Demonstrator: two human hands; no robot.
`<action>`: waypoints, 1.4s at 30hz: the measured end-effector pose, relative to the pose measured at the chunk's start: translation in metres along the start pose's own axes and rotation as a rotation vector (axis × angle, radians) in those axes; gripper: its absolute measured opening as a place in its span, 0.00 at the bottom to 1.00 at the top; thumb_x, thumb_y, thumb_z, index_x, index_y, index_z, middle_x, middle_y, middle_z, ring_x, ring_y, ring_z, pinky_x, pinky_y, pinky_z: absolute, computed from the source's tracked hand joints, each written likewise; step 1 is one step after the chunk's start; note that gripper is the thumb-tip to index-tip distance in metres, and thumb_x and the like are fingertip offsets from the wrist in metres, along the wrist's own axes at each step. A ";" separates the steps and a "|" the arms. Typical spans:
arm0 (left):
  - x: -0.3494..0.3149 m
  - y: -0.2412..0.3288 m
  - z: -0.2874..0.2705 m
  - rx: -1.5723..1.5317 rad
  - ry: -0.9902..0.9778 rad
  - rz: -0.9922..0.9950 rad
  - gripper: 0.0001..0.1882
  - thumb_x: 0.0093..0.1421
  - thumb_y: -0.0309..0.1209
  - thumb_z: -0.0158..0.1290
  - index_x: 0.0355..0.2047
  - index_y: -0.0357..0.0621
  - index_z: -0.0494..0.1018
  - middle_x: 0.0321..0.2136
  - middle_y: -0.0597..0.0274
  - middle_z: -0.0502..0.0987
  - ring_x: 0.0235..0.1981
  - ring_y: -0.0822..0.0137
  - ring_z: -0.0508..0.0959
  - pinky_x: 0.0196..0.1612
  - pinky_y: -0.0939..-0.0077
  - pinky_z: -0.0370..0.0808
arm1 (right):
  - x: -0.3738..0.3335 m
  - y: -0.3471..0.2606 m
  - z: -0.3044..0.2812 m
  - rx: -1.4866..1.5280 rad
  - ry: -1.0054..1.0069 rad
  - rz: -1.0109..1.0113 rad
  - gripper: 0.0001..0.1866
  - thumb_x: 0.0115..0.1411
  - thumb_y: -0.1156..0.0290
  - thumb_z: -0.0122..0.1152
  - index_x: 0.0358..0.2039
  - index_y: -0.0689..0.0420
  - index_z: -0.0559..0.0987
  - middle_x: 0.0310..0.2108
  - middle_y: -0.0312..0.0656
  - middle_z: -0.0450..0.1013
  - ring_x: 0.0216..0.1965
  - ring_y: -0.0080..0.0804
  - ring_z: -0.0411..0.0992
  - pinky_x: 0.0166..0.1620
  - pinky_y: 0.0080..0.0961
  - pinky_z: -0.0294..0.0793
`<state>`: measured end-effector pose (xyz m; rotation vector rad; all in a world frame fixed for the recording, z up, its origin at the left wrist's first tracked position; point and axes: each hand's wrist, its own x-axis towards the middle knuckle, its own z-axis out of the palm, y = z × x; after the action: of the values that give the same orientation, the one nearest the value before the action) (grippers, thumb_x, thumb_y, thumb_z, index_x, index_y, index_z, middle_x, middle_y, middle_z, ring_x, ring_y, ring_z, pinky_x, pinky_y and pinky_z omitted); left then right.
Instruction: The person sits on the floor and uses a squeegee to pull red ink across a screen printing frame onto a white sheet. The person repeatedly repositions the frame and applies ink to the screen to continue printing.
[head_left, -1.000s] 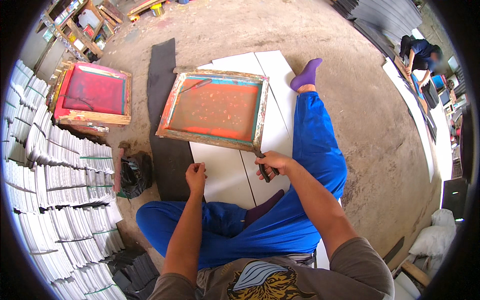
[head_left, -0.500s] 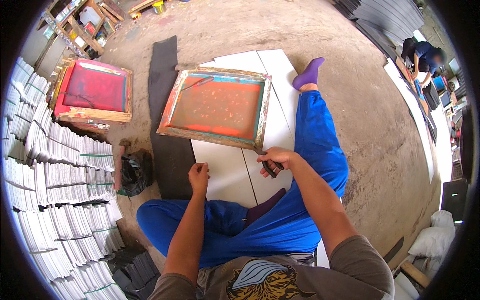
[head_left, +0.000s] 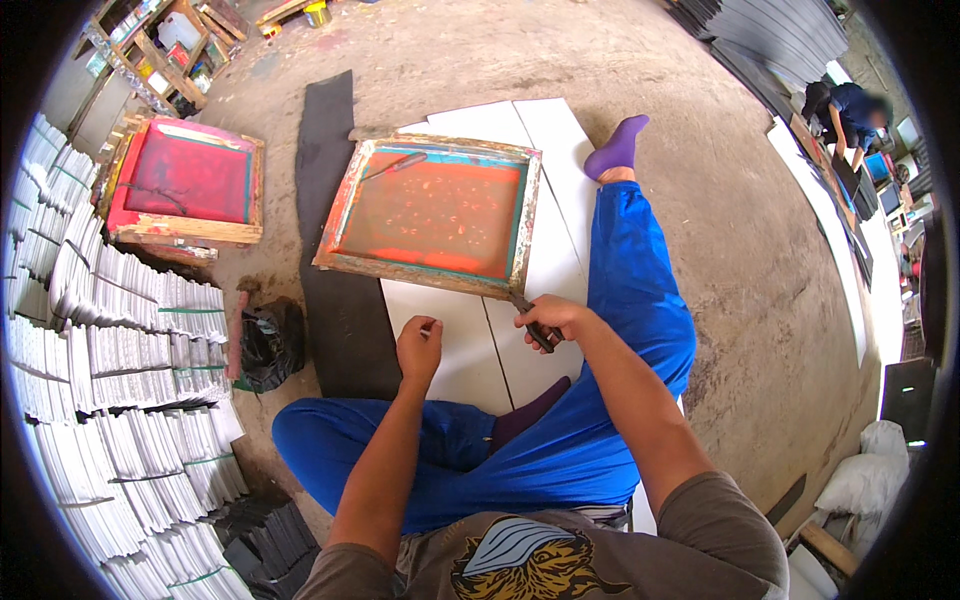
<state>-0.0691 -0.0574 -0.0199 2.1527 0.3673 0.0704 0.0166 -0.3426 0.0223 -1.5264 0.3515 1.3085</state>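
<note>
The right hand (head_left: 548, 318) has crept a little closer to the wooden printing frame (head_left: 437, 212), fingers wrapped around a dark tool (head_left: 533, 326) at the frame's near corner. The left hand (head_left: 419, 346) rests loosely curled, pinching the white sheet (head_left: 452, 340) just beside the frame.

White boards (head_left: 455, 335) lie bare between the left hand (head_left: 418, 347) and right hand (head_left: 548, 318). Ahead, the wooden printing frame (head_left: 437, 210) covers the boards. The blue-trousered leg (head_left: 632, 280) bars the right side; a black bag (head_left: 268, 342) and stacked white sheets (head_left: 110, 350) crowd the left.
</note>
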 end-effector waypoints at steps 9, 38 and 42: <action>0.016 0.050 0.034 0.445 -0.092 0.554 0.29 0.55 0.34 0.61 0.58 0.46 0.71 0.63 0.48 0.65 0.63 0.46 0.67 0.65 0.51 0.63 | 0.026 0.037 0.049 -0.444 0.645 -0.361 0.07 0.53 0.75 0.56 0.32 0.63 0.76 0.23 0.52 0.77 0.21 0.45 0.78 0.26 0.42 0.78; 0.011 -0.015 -0.004 -1.121 -0.563 -0.593 0.10 0.68 0.38 0.56 0.37 0.45 0.77 0.29 0.67 0.79 0.30 0.71 0.78 0.37 0.73 0.75 | 0.006 0.007 0.102 -0.297 -0.148 -0.355 0.12 0.67 0.65 0.59 0.40 0.61 0.74 0.27 0.44 0.78 0.24 0.30 0.79 0.26 0.28 0.79; 0.013 -0.043 -0.035 -1.231 -0.458 -0.553 0.09 0.68 0.38 0.56 0.37 0.46 0.76 0.30 0.66 0.78 0.34 0.68 0.78 0.43 0.68 0.75 | 0.032 -0.010 0.135 -0.198 -0.283 -0.309 0.17 0.69 0.59 0.56 0.46 0.61 0.73 0.33 0.47 0.79 0.28 0.33 0.80 0.28 0.30 0.81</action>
<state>-0.0733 -0.0030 -0.0364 0.7708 0.4629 -0.4054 -0.0378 -0.2143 0.0195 -1.4615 -0.1936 1.3149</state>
